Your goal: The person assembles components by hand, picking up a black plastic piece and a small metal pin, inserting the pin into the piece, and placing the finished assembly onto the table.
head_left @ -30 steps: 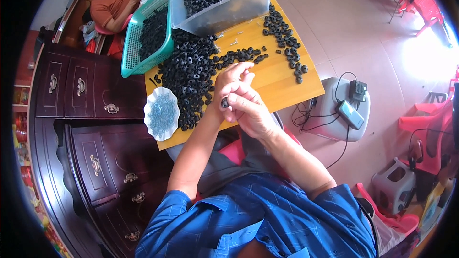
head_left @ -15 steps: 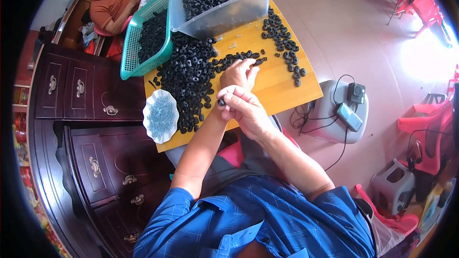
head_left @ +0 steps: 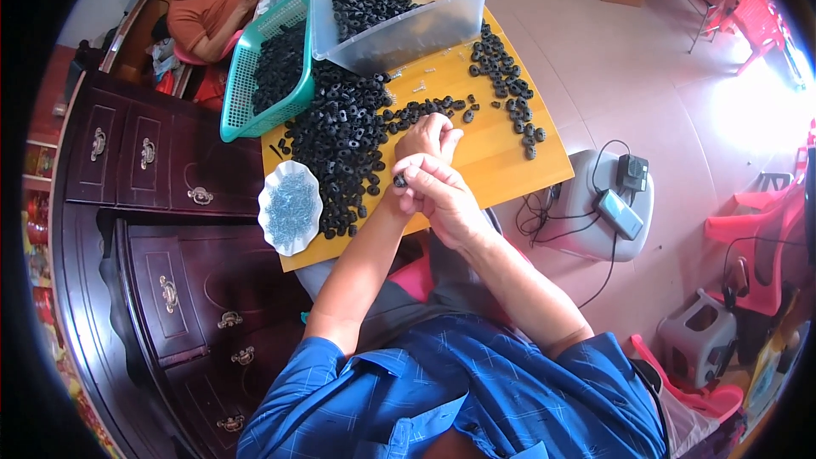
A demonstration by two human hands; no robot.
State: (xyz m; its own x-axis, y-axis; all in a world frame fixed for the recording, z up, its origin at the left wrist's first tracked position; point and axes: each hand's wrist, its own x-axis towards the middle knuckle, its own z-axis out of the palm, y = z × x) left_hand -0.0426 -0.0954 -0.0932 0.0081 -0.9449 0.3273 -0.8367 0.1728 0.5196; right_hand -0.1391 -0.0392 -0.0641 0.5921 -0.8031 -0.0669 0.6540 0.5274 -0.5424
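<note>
Left hand (head_left: pixel 427 139): over yellow counter (head_left: pixel 510 158), just beside loose black pieces (head_left: pixel 344 123); state of grip cannot be told. Right hand (head_left: pixel 438 193): crossing the left at the wrist, grip closed on one small black part (head_left: pixel 400 179).

The surface (head_left: pixel 510 166) looks like smooth, lightly glossy wood, the black pieces (head_left: pixel 347 115) like satin plastic. The far bin (head_left: pixel 455 25) is smooth translucent plastic; the left cabinet (head_left: pixel 229 153), glossy wood with metal handles (head_left: pixel 200 195).
</note>
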